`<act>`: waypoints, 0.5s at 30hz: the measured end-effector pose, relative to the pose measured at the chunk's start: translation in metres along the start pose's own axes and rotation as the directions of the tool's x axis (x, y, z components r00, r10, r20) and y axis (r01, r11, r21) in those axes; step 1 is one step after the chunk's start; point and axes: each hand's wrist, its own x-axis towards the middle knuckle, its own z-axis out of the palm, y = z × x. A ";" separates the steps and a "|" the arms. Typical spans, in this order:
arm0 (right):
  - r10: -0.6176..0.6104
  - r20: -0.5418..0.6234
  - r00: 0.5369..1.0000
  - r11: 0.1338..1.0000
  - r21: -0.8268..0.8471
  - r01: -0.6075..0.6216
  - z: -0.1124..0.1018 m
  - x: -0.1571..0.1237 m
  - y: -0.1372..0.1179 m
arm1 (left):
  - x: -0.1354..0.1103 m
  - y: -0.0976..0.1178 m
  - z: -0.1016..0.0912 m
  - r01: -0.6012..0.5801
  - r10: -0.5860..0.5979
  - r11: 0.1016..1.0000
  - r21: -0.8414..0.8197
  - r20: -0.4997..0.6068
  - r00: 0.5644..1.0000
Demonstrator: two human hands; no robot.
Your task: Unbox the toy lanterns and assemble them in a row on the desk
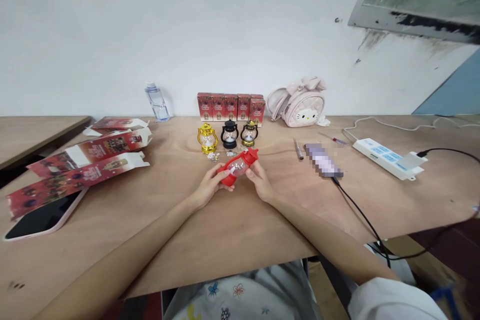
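Both my hands hold a small red toy lantern (239, 165) tipped on its side just above the wooden table (232, 230). My left hand (210, 186) grips its lower red end with the fingers curled round it. My right hand (259, 180) pinches the clear middle and upper red end. Right behind stand three little lanterns in a row: a gold one (207, 138), a black one (229, 134) and a dark gold one (249, 133). Small loose parts (213, 156) lie in front of the gold one.
Several red boxes (230, 106) line the wall, with a water bottle (157, 102) to their left and a pink bag (300, 102) to their right. Flattened red cartons (86, 160) and a phone (43, 217) lie left. A screwdriver (298, 149), a plugged-in blurred device (322, 160) and a power strip (386, 157) lie right.
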 end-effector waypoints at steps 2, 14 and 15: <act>-0.012 0.026 1.000 1.000 0.014 0.011 0.001 -0.001 -0.001 | 0.001 0.000 0.000 0.003 -0.004 0.999 -0.033 -0.026 1.000; 0.309 0.105 0.945 0.894 0.306 -0.326 -0.010 0.009 -0.001 | 0.003 0.001 -0.008 0.085 -0.082 0.995 -0.043 0.058 0.995; 0.338 0.113 0.934 0.876 0.326 -0.356 -0.012 0.010 -0.003 | 0.003 0.001 -0.009 0.087 -0.085 0.996 -0.034 0.076 0.994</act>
